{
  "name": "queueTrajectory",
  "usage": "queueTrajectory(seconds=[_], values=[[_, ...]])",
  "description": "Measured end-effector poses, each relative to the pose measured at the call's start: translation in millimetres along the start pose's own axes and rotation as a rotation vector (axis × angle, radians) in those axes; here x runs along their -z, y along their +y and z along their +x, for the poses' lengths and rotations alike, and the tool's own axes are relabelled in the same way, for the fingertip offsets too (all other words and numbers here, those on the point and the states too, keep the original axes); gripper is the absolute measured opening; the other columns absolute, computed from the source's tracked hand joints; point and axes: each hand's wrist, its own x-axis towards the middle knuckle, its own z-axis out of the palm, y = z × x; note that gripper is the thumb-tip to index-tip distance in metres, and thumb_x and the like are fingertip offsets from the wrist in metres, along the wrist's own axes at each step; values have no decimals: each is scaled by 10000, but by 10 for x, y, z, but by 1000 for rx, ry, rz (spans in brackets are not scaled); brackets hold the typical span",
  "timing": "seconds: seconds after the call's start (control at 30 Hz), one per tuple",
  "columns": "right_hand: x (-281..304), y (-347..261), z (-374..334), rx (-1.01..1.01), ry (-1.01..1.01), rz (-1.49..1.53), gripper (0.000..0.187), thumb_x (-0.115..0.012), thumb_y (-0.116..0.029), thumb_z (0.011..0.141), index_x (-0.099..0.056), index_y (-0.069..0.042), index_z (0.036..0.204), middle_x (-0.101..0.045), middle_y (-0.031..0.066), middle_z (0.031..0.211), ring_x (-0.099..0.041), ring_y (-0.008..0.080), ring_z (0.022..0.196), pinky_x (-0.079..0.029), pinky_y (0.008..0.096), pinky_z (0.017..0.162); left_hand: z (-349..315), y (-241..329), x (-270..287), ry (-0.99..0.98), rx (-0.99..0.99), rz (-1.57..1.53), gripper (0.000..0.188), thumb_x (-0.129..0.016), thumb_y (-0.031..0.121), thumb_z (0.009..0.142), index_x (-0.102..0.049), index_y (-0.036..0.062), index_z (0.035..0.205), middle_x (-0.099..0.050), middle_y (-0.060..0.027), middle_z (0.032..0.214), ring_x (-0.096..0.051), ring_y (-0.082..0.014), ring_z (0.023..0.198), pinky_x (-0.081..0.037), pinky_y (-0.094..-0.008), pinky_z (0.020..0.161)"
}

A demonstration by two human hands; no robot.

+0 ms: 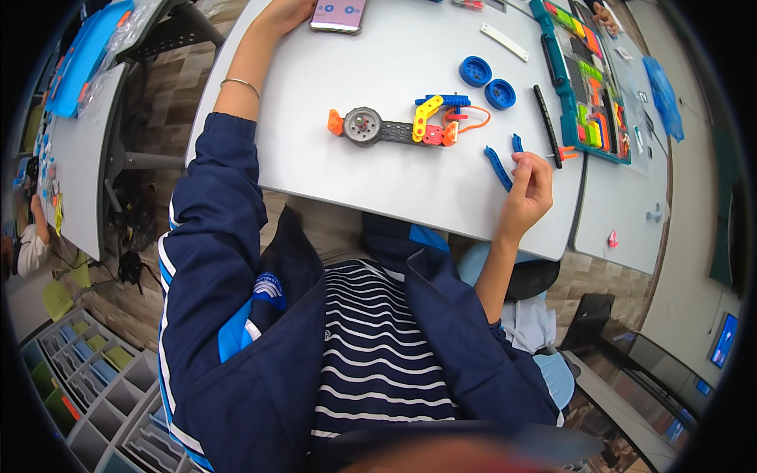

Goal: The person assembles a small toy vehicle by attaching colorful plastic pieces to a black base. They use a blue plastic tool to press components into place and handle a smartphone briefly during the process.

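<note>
My left hand [292,11] is at the top edge beside a pink-screened phone [337,14]. Its fingers are partly cut off, so a grip on the phone cannot be made out. My right hand [532,189] is closed, thumb and fingertips together, over the table's right part. A short blue piece [517,143] shows right at those fingertips; whether they pinch it is unclear. Just left lies a curved blue piece [498,168]. Mid-table sits a toy-brick build: a grey wheel [362,126], a dark perforated beam [397,132], a yellow angled link [426,118], and orange end pieces [336,122].
Two blue wheel hubs [475,72] lie beyond the build, near a white strip [505,42]. A black rod [548,126] lies right of my hand. Farther right stands an open teal case [579,146] of coloured parts. The table's near edge [378,213] runs before me.
</note>
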Motion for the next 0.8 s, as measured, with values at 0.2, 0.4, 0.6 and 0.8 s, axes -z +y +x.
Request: queueTrajectory(seconds=[0.2, 0.4, 0.6, 0.8], values=[[0, 45, -3, -14, -1, 38, 139, -618, -71, 991, -699, 10, 912, -682, 86, 964, -615, 159, 916, -489, 277, 791, 28, -38, 44, 6, -2, 1, 395, -483, 264, 1082, -626, -27, 1307, -717, -153, 1217, -693, -216, 1097, -543, -366, 983], [-9, 28, 15, 12, -36, -69, 147, -626, -71, 978, -699, 3, 874, -692, 79, 945, -603, 174, 904, -482, 295, 774, -57, 62, -96, 29, -69, 173, 401, -608, 258, 1021, -587, -16, 1312, -656, -106, 1269, -625, -163, 1162, -489, -305, 1027], [-14, -17, 10, 9, -64, -114, 140, -625, -70, 972, -695, 7, 877, -690, 72, 917, -586, 171, 882, -474, 288, 757, -225, 177, -422, 165, -146, 472, 693, -753, 352, 896, -512, -48, 1408, -649, -215, 1296, -642, -262, 1218, -487, -336, 1054], [-14, -12, 1, 0, -79, -122, 142, -624, -71, 974, -694, 9, 880, -685, 76, 928, -589, 169, 883, -481, 288, 758, -141, 131, -488, 212, -277, 902, 1171, -958, 407, 612, -379, -73, 1511, -578, -337, 1376, -575, -384, 1333, -408, -365, 1141]])
